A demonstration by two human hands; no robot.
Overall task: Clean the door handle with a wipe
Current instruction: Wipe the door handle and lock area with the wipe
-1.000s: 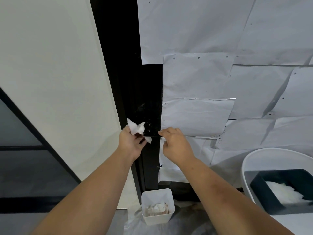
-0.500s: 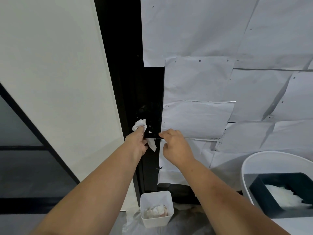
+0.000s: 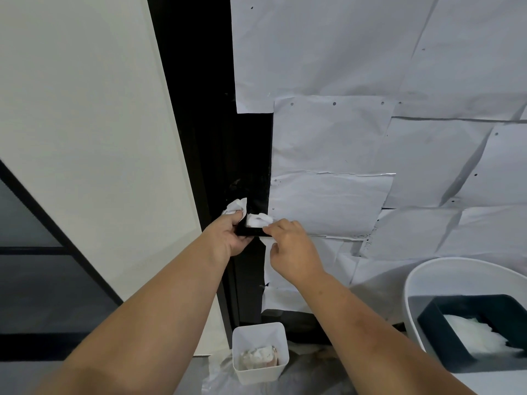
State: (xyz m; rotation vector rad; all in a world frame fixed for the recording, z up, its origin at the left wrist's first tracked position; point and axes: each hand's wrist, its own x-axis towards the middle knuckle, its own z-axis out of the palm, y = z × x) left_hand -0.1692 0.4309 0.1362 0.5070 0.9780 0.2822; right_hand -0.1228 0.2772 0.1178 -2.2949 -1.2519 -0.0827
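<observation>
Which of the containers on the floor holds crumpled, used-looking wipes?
The small white bin directly below the door handle, holding a dirty crumpled wad. The dark blue box at right, inside the white tub, holds clean white material.

The black door handle [image 3: 251,231] sits between both hands, the crumpled white wipe [image 3: 256,219] on it. Below stands a small white plastic bin [image 3: 281,369]; a dark rectangular tray [image 3: 433,334] lies in the round white tub [image 3: 410,283] at right
</observation>
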